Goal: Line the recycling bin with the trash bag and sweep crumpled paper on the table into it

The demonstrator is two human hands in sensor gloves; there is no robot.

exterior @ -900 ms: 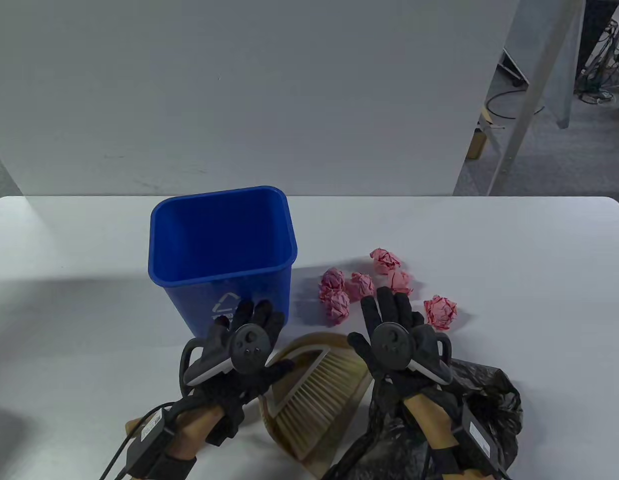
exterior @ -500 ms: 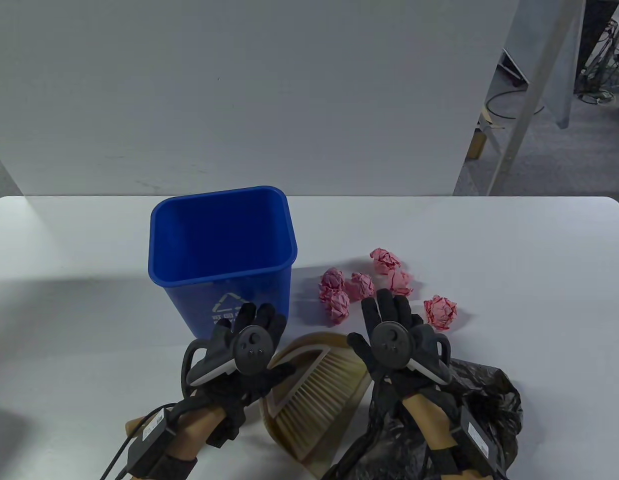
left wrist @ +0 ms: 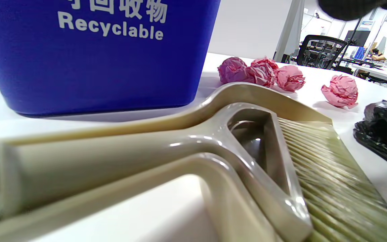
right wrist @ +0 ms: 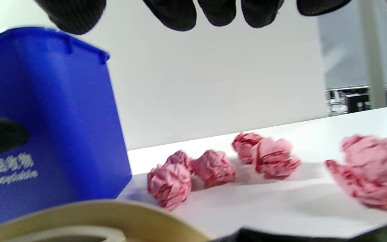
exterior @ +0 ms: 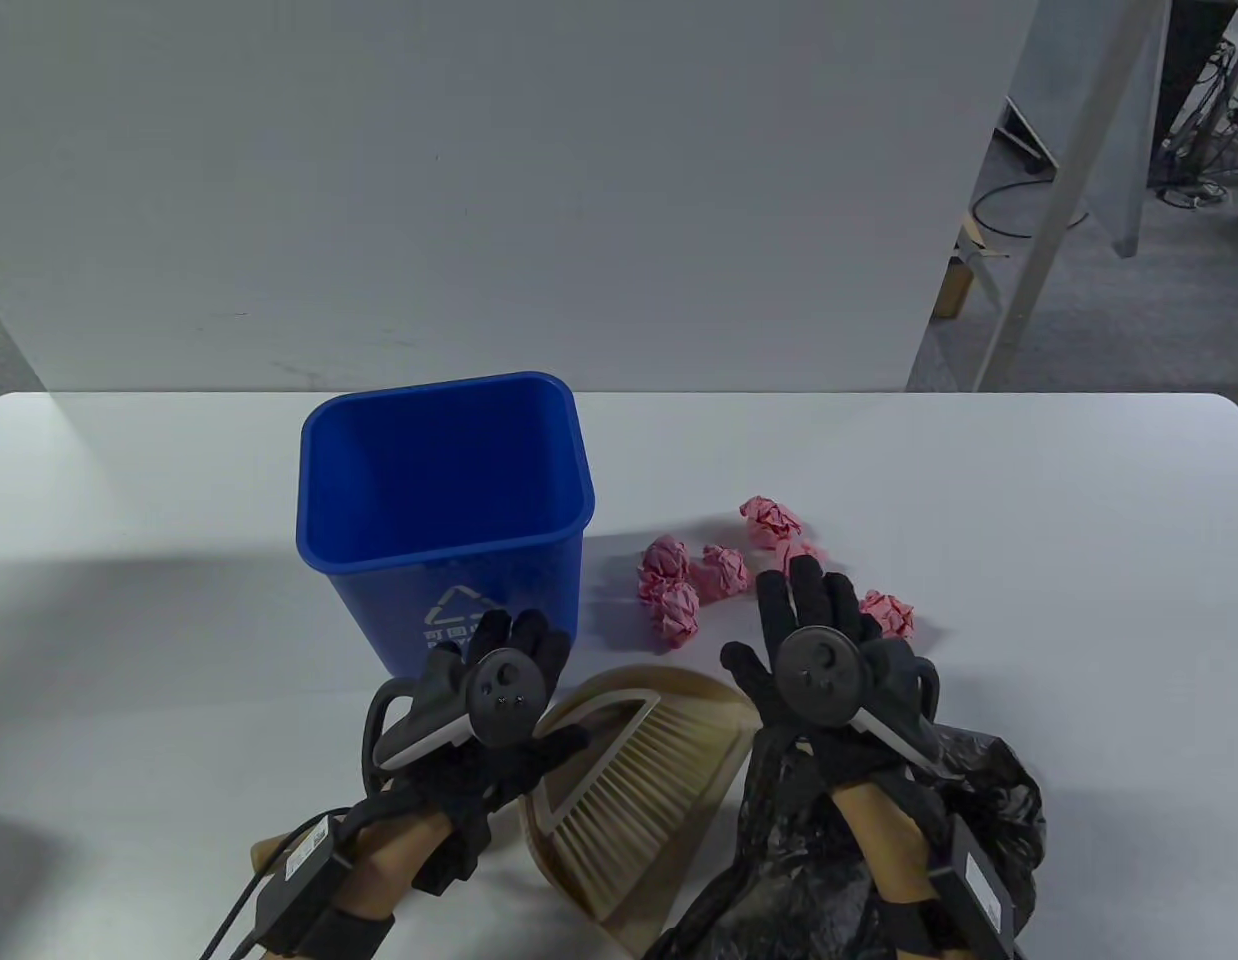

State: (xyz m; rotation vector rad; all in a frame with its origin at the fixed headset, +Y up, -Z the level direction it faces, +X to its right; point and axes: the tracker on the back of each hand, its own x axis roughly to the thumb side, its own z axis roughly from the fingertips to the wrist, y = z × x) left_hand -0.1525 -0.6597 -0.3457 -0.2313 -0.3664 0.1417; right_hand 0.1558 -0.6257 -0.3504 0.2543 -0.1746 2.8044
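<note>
The blue recycling bin [exterior: 444, 500] stands upright with no liner inside; its "Recyclable" label fills the left wrist view [left wrist: 96, 67]. Several pink crumpled paper balls [exterior: 724, 572] lie to its right. A crumpled black trash bag [exterior: 829, 880] sits at the near right, under my right forearm. My left hand [exterior: 514, 680] hovers with straight fingers over the beige brush handle [left wrist: 113, 161], holding nothing. Over the bag's far edge my right hand [exterior: 784, 625] hangs with fingers spread and straight, partly covering two paper balls. Its fingertips [right wrist: 213, 13] show at the top of the right wrist view.
A beige dustpan [exterior: 679, 690] with the brush [exterior: 629, 790] lying in it sits between my hands, just in front of the bin. The white table [exterior: 1029, 520] ends at a grey partition behind; cables and a chair lie beyond on the right.
My right hand has shifted to the right and a little farther from me, now covering parts of two paper balls. The left hand has barely moved.
</note>
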